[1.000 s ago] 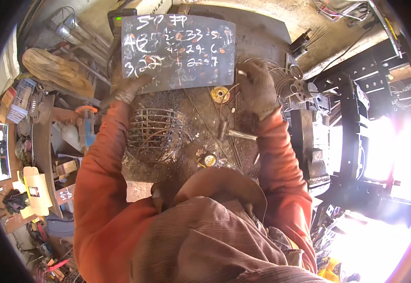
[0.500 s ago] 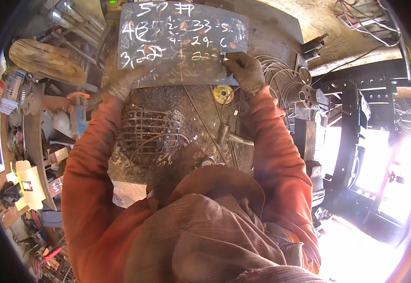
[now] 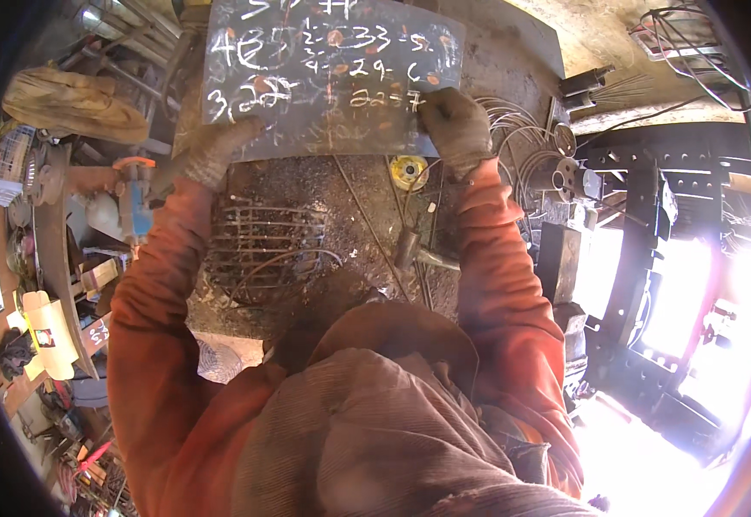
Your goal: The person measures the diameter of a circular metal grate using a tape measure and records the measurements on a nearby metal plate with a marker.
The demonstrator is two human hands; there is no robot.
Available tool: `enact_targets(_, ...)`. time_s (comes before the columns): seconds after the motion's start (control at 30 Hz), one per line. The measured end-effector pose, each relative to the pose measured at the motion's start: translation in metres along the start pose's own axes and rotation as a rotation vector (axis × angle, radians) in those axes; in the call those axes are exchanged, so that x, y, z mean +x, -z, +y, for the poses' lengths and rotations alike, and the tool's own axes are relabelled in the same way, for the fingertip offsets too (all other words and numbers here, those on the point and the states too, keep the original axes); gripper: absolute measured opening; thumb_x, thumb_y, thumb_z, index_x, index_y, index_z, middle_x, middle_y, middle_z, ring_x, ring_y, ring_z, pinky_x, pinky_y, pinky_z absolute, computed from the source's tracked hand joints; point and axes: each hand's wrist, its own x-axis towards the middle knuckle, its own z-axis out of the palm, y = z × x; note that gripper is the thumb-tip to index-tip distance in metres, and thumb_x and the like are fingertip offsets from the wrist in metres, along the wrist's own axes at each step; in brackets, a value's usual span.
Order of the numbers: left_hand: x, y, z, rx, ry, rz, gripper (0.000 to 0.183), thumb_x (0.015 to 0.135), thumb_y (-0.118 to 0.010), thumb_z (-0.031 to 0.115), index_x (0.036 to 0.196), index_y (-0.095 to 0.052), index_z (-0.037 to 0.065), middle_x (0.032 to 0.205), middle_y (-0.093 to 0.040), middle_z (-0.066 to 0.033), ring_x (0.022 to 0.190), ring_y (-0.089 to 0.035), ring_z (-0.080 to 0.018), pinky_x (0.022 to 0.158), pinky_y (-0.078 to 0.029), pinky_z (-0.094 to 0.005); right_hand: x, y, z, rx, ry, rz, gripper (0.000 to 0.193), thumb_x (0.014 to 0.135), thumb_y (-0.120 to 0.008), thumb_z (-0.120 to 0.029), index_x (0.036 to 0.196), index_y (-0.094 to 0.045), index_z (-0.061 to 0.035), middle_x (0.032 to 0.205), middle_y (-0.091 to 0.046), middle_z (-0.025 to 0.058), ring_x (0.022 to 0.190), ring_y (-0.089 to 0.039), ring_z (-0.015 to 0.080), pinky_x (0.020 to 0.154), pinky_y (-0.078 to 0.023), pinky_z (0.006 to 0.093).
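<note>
Both my hands, in dirty work gloves, hold a flat grey metal sheet (image 3: 324, 121) with white chalk writing and rusty spots. My left hand (image 3: 227, 148) is closed on its near left corner, the thumb lying over the face. At the near right corner my right hand (image 3: 457, 129) grips the edge, thumb on top and fingers partly hidden. The sheet is held over the far part of a dark, grimy workbench (image 3: 349, 202). Its far edge runs out of the picture.
On the bench lie a steel grate (image 3: 267, 233), a hammer (image 3: 409, 246), thin rods and a yellow disc (image 3: 408, 173). Coiled wire (image 3: 513, 125) sits to the right. A blue tool (image 3: 137, 207) and cluttered shelves stand left; a dark perforated steel frame (image 3: 651, 224) is at the right.
The sheet appears slightly larger and its far edge has slid out past the top of the picture. My hands keep their hold and sit slightly farther apart.
</note>
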Motion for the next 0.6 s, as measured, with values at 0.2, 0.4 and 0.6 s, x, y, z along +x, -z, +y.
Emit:
enact_targets(0.2, -0.003, -0.001, 0.002, -0.166, -0.043, -0.005, 0.046, 0.087, -0.085, 0.028, 0.120, -0.074, -0.003, 0.113, -0.076, -0.0104, 0.099, -0.071, -0.0182, 0.089, -0.055, -0.0317, -0.002, 0.018, -0.022, 0.239, -0.112, 0.062, 0.020, 0.094, -0.074, -0.020, 0.104, -0.074, -0.0030, 0.083, -0.070, 0.0080, 0.074, -0.064, 0.0145, 0.071, -0.053, 0.0342)
enact_targets(0.4, -0.018, -0.012, 0.012, -0.247, -0.067, 0.075, 0.039, 0.086, -0.086, 0.024, 0.111, -0.078, -0.005, 0.104, -0.079, -0.0095, 0.097, -0.073, -0.0182, 0.087, -0.057, -0.0312, 0.024, 0.008, -0.028, 0.120, 0.128, 0.046, 0.020, 0.093, -0.072, -0.019, 0.108, -0.074, -0.0048, 0.091, -0.073, 0.0149, 0.082, -0.071, 0.0285, 0.077, -0.056, 0.0393)
enact_targets(0.6, -0.010, -0.008, -0.009, -0.277, -0.129, 0.040, 0.041, 0.084, -0.088, 0.023, 0.114, -0.078, -0.002, 0.107, -0.078, -0.0106, 0.098, -0.073, -0.0195, 0.088, -0.057, -0.0339, 0.035, -0.002, -0.032, 0.060, 0.135, -0.006, 0.020, 0.094, -0.068, -0.025, 0.101, -0.073, -0.0069, 0.094, -0.072, 0.0184, 0.091, -0.070, 0.0402, 0.080, -0.055, 0.0484)
